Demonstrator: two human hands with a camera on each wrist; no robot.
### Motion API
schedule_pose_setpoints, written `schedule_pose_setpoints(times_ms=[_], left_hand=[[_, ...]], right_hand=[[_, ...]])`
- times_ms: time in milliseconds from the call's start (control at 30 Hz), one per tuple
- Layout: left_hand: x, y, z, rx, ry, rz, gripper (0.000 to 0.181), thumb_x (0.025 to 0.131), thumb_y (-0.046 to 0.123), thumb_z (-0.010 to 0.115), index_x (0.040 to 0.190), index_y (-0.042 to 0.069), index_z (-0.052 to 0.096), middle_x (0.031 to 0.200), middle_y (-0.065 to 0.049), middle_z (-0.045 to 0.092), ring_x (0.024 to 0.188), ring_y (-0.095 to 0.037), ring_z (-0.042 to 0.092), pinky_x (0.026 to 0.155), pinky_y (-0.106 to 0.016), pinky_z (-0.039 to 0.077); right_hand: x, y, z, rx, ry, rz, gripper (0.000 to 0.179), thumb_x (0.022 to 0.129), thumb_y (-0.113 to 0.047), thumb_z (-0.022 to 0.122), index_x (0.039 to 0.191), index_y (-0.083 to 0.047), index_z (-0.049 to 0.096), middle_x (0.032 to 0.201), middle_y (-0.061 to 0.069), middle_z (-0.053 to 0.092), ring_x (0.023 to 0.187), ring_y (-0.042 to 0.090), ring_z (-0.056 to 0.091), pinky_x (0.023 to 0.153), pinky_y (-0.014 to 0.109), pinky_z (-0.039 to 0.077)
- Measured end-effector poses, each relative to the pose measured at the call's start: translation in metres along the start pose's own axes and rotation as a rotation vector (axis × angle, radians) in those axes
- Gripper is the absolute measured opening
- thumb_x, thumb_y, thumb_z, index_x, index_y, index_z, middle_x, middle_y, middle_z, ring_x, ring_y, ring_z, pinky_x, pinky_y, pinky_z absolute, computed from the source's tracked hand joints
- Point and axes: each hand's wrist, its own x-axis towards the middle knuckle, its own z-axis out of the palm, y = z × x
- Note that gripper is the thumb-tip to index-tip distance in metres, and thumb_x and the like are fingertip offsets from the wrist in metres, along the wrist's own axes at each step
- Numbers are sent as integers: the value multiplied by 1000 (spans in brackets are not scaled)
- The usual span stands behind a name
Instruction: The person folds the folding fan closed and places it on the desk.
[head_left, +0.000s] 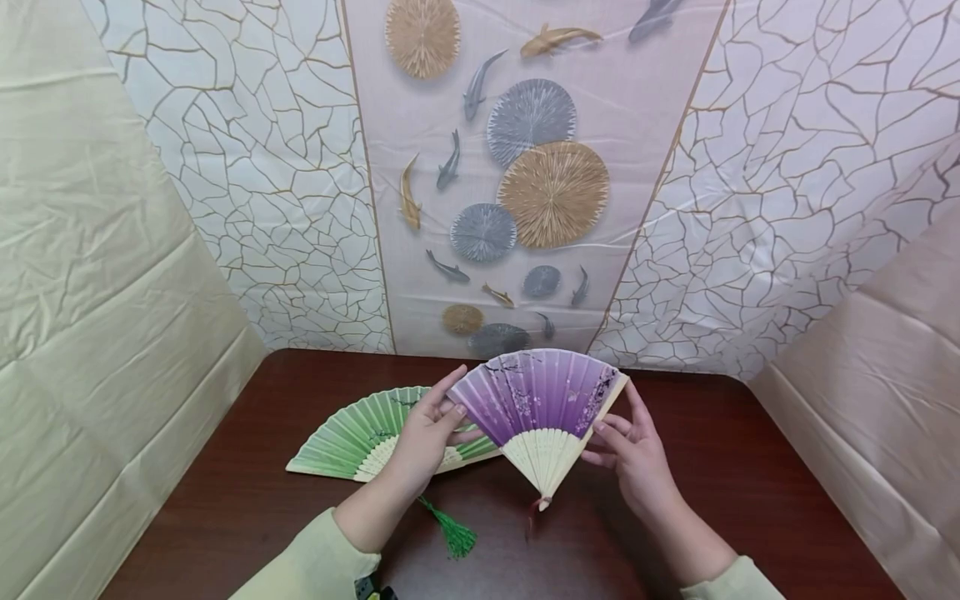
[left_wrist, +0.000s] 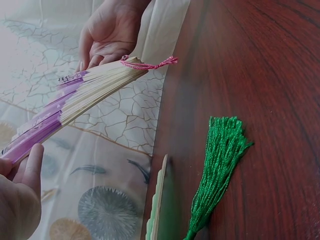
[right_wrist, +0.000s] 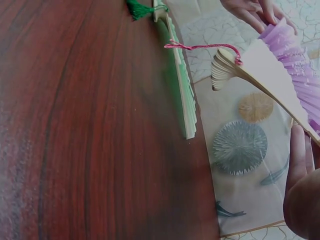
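Observation:
A purple folding fan (head_left: 543,396) with pale ribs is spread partway and held up above the table, its pivot end pointing down. My left hand (head_left: 422,437) pinches its left edge between thumb and fingers. On the other side, my right hand (head_left: 637,458) grips the outer rib (head_left: 606,406). From the pivot hangs a reddish-pink cord (right_wrist: 207,46). Behind my left hand a green folding fan (head_left: 347,433) lies spread on the table, partly hidden by that hand and the purple fan. Its green tassel (head_left: 453,532) trails toward the front.
The dark wooden table (head_left: 247,517) reaches back to a wall cloth (head_left: 300,208) with crackle lines, fish and round leaf patterns. Pale drapes hang at the left (head_left: 97,317) and right (head_left: 877,392) sides.

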Motion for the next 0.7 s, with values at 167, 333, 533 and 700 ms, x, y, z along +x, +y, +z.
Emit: schedule_pose_setpoints(times_ms=[167,333,533,700], left_hand=[[1,1,-1,-1,-12,-21,58,101,-8,42,153,18,40,122,-29,60,109,-34,66,89,-51,54],[3,-1,-3,0,-28,-33,60,100,-9,42,153,18,38,124,-30,60,109,-33,67,92,-57,50],[4,-1,-5,4,-33,-50,59,100,-9,43,153,16,39,127,-29,59,108,-32,67,93,-58,49],[4,-3,-6,19,-37,-53,60,97,-9,48,153,13,39,129,-28,59,103,-28,69,91,-58,50]], right_hand=[[-2,3,2,-15,-7,0,91,96,10,52,161,-22,-2,92,-2,70,78,17,73,67,40,61],[-2,6,4,-18,-4,3,90,96,10,52,161,-22,-1,91,-2,69,78,17,73,68,41,61],[-3,7,6,-22,0,13,90,96,10,52,161,-23,0,91,-2,69,77,17,73,68,43,60],[-4,8,7,-21,-17,6,90,96,9,54,161,-23,0,93,-1,70,77,17,73,68,42,61]])
